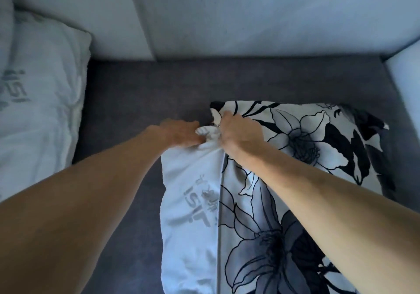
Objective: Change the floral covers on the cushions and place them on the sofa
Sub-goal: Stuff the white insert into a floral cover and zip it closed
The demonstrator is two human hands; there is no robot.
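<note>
A white cushion (188, 202) with grey printed lettering lies on the dark grey seat of the sofa (141, 93), toward the seat's right half and running down to its front edge. Its right part sits inside a black-and-white floral cover (302, 139), whose open edge crosses the cushion in a near-straight line; the left part of the cushion is bare. The far end of the cover reaches toward the right armrest (406, 77) and lies close to it without clearly touching.

The left hand (179, 134) has its fingers curled round the bunched far corner of the cushion, gripping the white fabric. The right hand (238, 132) is just beside it, fingers closed on the cover's open edge at the same corner, with a flap of floral cloth standing up behind the knuckles. The two hands nearly touch, and both forearms hide part of the cushion and cover.

A second bare cushion (38, 102), white with the same grey print, rests at the seat's left edge against the pale backrest (272, 14), well apart from the hands
</note>
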